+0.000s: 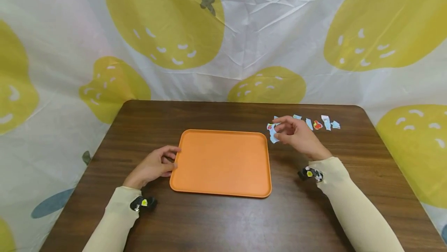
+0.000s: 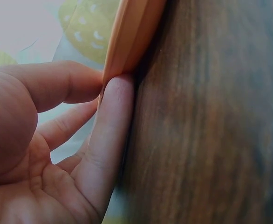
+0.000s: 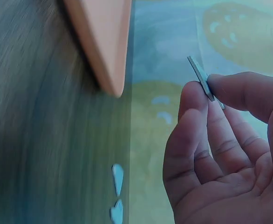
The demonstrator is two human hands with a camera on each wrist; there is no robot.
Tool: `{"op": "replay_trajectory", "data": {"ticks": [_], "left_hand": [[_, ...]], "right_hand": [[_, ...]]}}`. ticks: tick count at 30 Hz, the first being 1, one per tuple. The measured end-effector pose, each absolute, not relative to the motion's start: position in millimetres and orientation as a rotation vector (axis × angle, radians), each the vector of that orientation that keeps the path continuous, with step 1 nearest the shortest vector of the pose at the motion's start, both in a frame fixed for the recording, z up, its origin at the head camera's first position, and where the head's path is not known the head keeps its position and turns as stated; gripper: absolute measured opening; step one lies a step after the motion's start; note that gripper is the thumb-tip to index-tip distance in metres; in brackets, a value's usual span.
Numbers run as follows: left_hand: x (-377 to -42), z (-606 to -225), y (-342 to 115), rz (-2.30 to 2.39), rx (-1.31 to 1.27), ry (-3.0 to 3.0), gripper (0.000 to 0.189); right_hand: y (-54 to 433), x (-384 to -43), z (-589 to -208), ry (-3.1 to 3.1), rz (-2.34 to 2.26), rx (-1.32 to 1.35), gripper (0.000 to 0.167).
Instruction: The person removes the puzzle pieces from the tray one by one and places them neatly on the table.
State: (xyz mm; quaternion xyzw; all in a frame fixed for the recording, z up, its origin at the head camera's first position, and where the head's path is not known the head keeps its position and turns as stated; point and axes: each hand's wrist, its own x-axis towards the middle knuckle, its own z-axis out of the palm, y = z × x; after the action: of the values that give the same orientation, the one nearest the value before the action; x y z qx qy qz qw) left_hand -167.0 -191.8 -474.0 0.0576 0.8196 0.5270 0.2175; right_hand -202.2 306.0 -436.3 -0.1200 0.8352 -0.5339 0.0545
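An orange rectangular tray [image 1: 220, 162] lies flat on the brown wooden table. At its left edge my left hand [image 1: 153, 166] grips the rim; in the left wrist view the thumb and a finger meet the tray's edge [image 2: 127, 42]. Beyond the tray's far right corner, my right hand [image 1: 297, 133] is raised above the table. Its thumb and fingertips pinch a thin, flat, pale blue puzzle piece [image 1: 273, 134] with a bit of red on it. Seen edge-on in the right wrist view, the held piece [image 3: 201, 78] is clear of the table.
Several small, irregular puzzle pieces [image 1: 326, 122], mostly pale blue, lie near the table's far right edge. One red piece [image 1: 317, 125] is among them. Behind the table [image 1: 216, 221] hangs a white cloth [image 1: 244, 38] printed with yellow fruit.
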Motion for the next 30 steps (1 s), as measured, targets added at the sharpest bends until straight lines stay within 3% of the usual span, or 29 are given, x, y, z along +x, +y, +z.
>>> {"op": "replay_trajectory", "data": {"ticks": [30], "left_hand": [[-166.7, -472.1, -192.4, 1.471, 0.172, 2.264, 0.053]], "right_hand": [[421.8, -228.1, -446.7, 2.807, -1.523, -0.067, 0.05]]}}
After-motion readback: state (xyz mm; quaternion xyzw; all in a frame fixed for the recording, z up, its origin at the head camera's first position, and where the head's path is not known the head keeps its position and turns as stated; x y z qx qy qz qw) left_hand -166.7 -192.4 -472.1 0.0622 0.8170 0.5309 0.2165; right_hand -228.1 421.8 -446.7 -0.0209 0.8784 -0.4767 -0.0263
